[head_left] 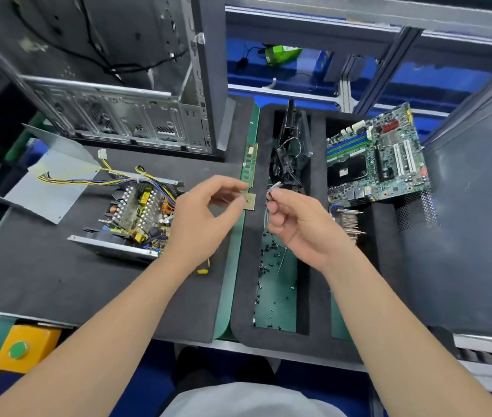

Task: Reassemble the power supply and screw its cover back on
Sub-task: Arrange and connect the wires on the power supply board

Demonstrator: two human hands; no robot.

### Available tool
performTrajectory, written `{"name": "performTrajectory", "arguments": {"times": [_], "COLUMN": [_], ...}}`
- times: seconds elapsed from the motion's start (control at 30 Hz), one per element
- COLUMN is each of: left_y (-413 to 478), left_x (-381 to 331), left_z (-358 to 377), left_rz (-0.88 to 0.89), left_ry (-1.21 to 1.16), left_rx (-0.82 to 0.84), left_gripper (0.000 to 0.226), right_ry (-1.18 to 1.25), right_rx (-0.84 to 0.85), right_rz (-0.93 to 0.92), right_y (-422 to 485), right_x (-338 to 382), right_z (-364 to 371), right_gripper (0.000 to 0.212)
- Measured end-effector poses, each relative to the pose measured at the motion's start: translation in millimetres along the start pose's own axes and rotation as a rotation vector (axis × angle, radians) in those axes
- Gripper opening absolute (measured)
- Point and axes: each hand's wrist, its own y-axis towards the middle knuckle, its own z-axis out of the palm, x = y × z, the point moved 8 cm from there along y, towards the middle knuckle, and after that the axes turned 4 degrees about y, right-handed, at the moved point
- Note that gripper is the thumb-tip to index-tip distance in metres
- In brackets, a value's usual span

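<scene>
The open power supply (136,218) lies on the black mat, its circuit board, heatsinks and yellow wire bundle exposed. Its grey metal cover (55,182) lies tilted to the left of it. My left hand (205,218) hovers just right of the supply with thumb and forefinger apart in a curve, and I see nothing in it. My right hand (295,224) is raised over the foam tray and pinches a small white piece (273,188) at its fingertips. Loose black screws (268,266) lie in the tray compartment below. A yellow screwdriver handle (202,270) shows under my left wrist.
An empty PC case (118,85) stands behind the supply. A RAM stick (249,167) and a CPU chip (249,201) lie between mat and tray (244,296). A fan with cables (289,152), a motherboard (377,158) and a heatsink with a metal tool (350,221) sit at the tray.
</scene>
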Motion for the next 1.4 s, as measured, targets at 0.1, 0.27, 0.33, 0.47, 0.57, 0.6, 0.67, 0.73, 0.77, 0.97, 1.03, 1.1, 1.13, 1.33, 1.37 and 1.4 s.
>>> {"name": "performTrajectory", "arguments": {"times": [0.1, 0.27, 0.33, 0.47, 0.57, 0.6, 0.67, 0.73, 0.77, 0.97, 1.03, 1.1, 1.13, 1.33, 1.37, 1.4], "left_y": [-4.0, -3.8, -3.6, -1.9, 0.8, 2.7, 7.9, 11.4, 12.4, 13.4, 14.7, 17.0, 17.9, 22.4, 22.5, 22.7], "left_x": [-26.0, -41.2, -39.9, -33.6, -23.7, -14.4, 12.7, 41.0, 53.0, 93.2, 99.9, 102.9, 103.8, 98.5, 97.4, 97.0], "left_z": [-9.6, -22.7, -31.0, -52.1, -69.4, -75.6, -88.0, -96.5, -99.4, -107.2, -106.2, -103.9, -103.0, -100.2, -99.8, -99.9], "left_rz": [0.062, 0.127, 0.125, 0.142, 0.178, 0.141, -0.012, -0.160, -0.217, -0.426, -0.468, -0.480, -0.484, -0.475, -0.465, -0.455], "left_ry": [-0.111, -0.191, -0.166, -0.058, 0.073, 0.091, 0.067, 0.010, -0.043, -0.392, -0.480, -0.539, -0.561, -0.700, -0.707, -0.708], "left_rx": [0.006, -0.021, -0.061, -0.125, -0.123, -0.116, -0.091, -0.033, 0.000, 0.104, 0.114, 0.130, 0.134, 0.169, 0.178, 0.182], "left_gripper": [0.023, 0.020, 0.019, 0.012, 0.007, 0.005, 0.006, 0.006, 0.006, 0.009, 0.008, 0.008, 0.008, 0.015, 0.014, 0.014], "right_ry": [0.151, 0.231, 0.216, 0.092, -0.198, -0.324, -0.677, -1.148, -1.348, -1.523, -1.305, -1.054, -0.995, -1.200, -1.200, -1.192], "right_rx": [0.049, 0.069, 0.059, 0.012, -0.047, -0.091, -0.230, -0.325, -0.343, -0.393, -0.384, -0.340, -0.301, -0.168, -0.168, -0.170], "right_rz": [0.017, 0.013, -0.001, -0.071, -0.173, -0.199, -0.209, -0.069, 0.042, 0.184, 0.064, -0.121, -0.203, -0.371, -0.369, -0.373], "right_y": [-6.7, -8.8, -6.2, 4.1, 12.6, 16.0, 24.7, 34.0, 37.3, 51.1, 48.0, 40.2, 35.3, 16.0, 14.5, 12.9], "right_x": [-6.7, -14.2, -17.1, -23.2, -21.9, -22.5, -27.6, -45.1, -57.9, -80.3, -66.2, -47.4, -38.1, -16.5, -15.6, -14.0], "right_z": [23.3, 48.3, 55.4, 63.7, 64.7, 63.0, 56.6, 52.6, 51.5, 55.1, 58.5, 66.3, 72.6, 97.0, 98.1, 99.0], "right_gripper": [0.018, 0.021, 0.019, 0.027, 0.022, 0.024, 0.027, 0.025, 0.030, 0.025, 0.015, 0.010, 0.011, 0.026, 0.027, 0.027]}}
